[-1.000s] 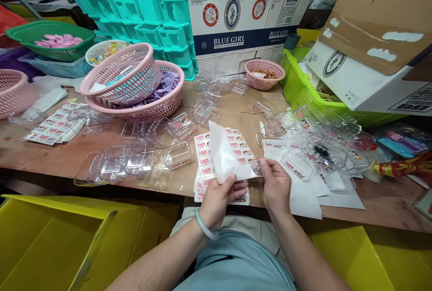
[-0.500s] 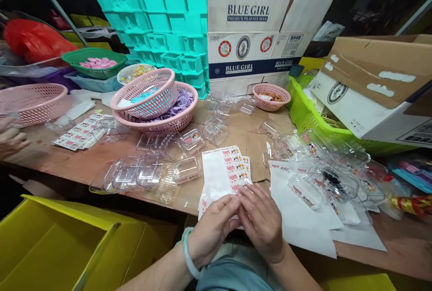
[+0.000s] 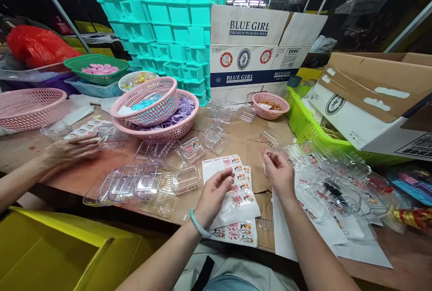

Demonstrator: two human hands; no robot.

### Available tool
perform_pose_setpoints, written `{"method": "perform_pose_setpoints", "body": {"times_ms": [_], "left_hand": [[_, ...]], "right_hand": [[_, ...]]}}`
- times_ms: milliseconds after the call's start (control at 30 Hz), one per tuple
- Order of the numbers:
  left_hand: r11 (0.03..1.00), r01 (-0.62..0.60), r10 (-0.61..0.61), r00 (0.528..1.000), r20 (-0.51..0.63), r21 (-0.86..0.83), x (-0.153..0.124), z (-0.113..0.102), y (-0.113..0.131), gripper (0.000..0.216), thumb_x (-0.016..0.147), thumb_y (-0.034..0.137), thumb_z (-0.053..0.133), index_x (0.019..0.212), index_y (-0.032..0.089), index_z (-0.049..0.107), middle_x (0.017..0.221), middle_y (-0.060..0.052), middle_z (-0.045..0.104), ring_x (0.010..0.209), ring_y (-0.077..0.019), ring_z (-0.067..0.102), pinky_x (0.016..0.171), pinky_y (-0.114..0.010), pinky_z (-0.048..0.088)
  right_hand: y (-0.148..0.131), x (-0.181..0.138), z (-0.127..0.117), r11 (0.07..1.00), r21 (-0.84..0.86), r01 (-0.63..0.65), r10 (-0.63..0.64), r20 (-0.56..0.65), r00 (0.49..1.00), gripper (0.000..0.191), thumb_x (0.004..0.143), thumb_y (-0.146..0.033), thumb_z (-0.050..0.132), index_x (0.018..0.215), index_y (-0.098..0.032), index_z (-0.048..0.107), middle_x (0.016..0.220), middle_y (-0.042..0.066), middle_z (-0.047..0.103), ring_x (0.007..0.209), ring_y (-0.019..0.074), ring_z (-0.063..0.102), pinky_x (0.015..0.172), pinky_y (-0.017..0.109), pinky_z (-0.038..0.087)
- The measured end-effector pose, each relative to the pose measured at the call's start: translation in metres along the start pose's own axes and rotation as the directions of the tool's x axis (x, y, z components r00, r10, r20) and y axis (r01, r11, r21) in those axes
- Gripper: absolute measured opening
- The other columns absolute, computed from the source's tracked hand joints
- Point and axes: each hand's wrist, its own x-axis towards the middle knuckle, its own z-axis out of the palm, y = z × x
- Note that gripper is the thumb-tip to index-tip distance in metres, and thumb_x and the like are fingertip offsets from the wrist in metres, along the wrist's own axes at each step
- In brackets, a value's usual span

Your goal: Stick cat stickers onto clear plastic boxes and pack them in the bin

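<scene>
My left hand (image 3: 215, 195), with a pale green bangle (image 3: 199, 223) on its wrist, is over the left part of the sticker sheets (image 3: 238, 187). Its thumb and fingers are loosely curled and apart, with nothing visible between them. These sheets carry cartoon cats and pink lettering, and part of the top one is blank white backing. To the right, my right hand (image 3: 281, 171) hovers by the clear plastic boxes. Its fingers are bent with a gap to the thumb; the tips are slightly blurred, and I see nothing held. One clear box (image 3: 186, 179) lies left of the sheets.
A co-worker's hand (image 3: 72, 149) reaches in from the left. Pink baskets (image 3: 155, 133) hold blue and purple pieces. Stacked clear boxes (image 3: 126, 183) line the front edge. Stickered boxes (image 3: 334, 187) crowd the right. Behind stand turquoise crates (image 3: 158, 16) and a white carton (image 3: 246, 56).
My hands were together over the sheets; now they are apart, the right one moved right and forward. The co-worker's hand has come farther in. The camera view has tilted up slightly.
</scene>
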Motion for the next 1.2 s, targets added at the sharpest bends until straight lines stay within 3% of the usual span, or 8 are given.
{"method": "perform_pose_setpoints", "body": {"times_ms": [100,200,333,467,700,967,1033,1200], "left_hand": [[0.999,0.033,-0.035,0.997,0.07,0.031,-0.001,0.004,-0.01,0.043,0.075,0.047,0.07,0.105,0.017,0.069,0.106,-0.009,0.067,0.091,-0.0188,0.06,0.082,-0.032,0.047],[0.997,0.043,-0.05,0.991,0.126,0.06,-0.003,0.01,-0.017,0.041,0.077,0.047,0.069,0.105,0.017,0.069,0.103,-0.009,0.066,0.089,-0.0176,0.058,0.08,-0.03,0.046],[0.999,0.018,-0.021,0.995,0.095,0.029,0.002,0.011,-0.013,0.04,0.078,0.045,0.068,0.106,0.017,0.067,0.108,-0.01,0.065,0.094,-0.0196,0.058,0.078,-0.029,0.046],[0.999,-0.04,0.04,0.999,0.034,0.018,0.007,0.005,-0.002,0.036,0.079,0.042,0.067,0.106,0.018,0.066,0.111,-0.01,0.064,0.103,-0.0217,0.057,0.09,-0.033,0.045],[0.971,-0.236,0.229,0.961,-0.153,-0.028,0.024,0.001,0.019,0.047,0.08,0.037,0.068,0.123,0.024,0.052,0.137,-0.008,0.05,0.131,-0.0234,0.041,0.106,-0.035,0.036],[0.969,-0.247,0.245,0.964,-0.108,-0.011,0.024,0.006,0.018,0.044,0.083,0.041,0.063,0.121,0.021,0.053,0.131,-0.01,0.054,0.128,-0.0236,0.045,0.106,-0.035,0.035],[0.967,-0.251,0.241,0.959,-0.15,-0.046,0.022,0.0,0.024,0.05,0.083,0.042,0.064,0.127,0.023,0.049,0.138,-0.01,0.048,0.13,-0.0225,0.043,0.106,-0.033,0.036],[0.955,-0.201,0.179,0.977,-0.115,-0.22,0.033,-0.009,0.039,0.069,0.081,0.049,0.065,0.139,0.034,0.032,0.147,-0.008,0.038,0.13,-0.022,0.045,0.097,-0.033,0.043]], "right_hand": [[-0.003,0.058,0.008,0.849,-0.481,0.219,-0.209,0.076,0.975,0.051,0.08,-0.022,0.061,0.13,-0.017,0.053,0.117,0.016,0.065,0.111,0.0307,0.058,0.099,0.048,0.042],[-0.015,0.104,0.03,0.696,-0.68,0.233,-0.108,0.221,0.969,0.084,0.071,-0.015,0.068,0.147,-0.014,0.031,0.117,0.02,0.064,0.113,0.036,0.056,0.096,0.051,0.041],[-0.014,0.116,0.083,0.827,-0.466,0.314,-0.084,0.449,0.889,0.106,0.063,-0.017,0.075,0.152,-0.021,0.016,0.118,0.014,0.065,0.107,0.0312,0.06,0.09,0.045,0.046],[-0.003,0.095,0.123,0.904,-0.338,0.261,-0.123,0.379,0.917,0.09,0.068,-0.009,0.062,0.149,-0.023,0.025,0.086,0.003,0.07,0.075,0.0211,0.064,0.076,0.037,0.049],[-0.012,0.075,0.112,0.82,-0.29,0.494,-0.423,0.276,0.863,0.068,0.082,-0.019,0.051,0.146,-0.021,0.029,0.098,0.007,0.067,0.086,0.0224,0.062,0.082,0.037,0.047],[-0.006,0.071,0.124,0.929,-0.268,0.253,-0.218,0.156,0.963,0.068,0.082,-0.019,0.052,0.146,-0.016,0.029,0.084,0.004,0.068,0.078,0.0197,0.065,0.079,0.037,0.052],[-0.018,0.061,0.115,0.862,-0.26,0.435,-0.402,0.173,0.899,0.058,0.087,-0.021,0.05,0.143,-0.019,0.036,0.096,0.007,0.068,0.091,0.0213,0.065,0.089,0.04,0.05],[-0.033,0.022,0.089,0.513,-0.015,0.858,-0.763,0.451,0.464,0.039,0.091,-0.018,0.048,0.128,-0.028,0.053,0.111,0.006,0.068,0.108,0.0198,0.063,0.101,0.042,0.048]]}}
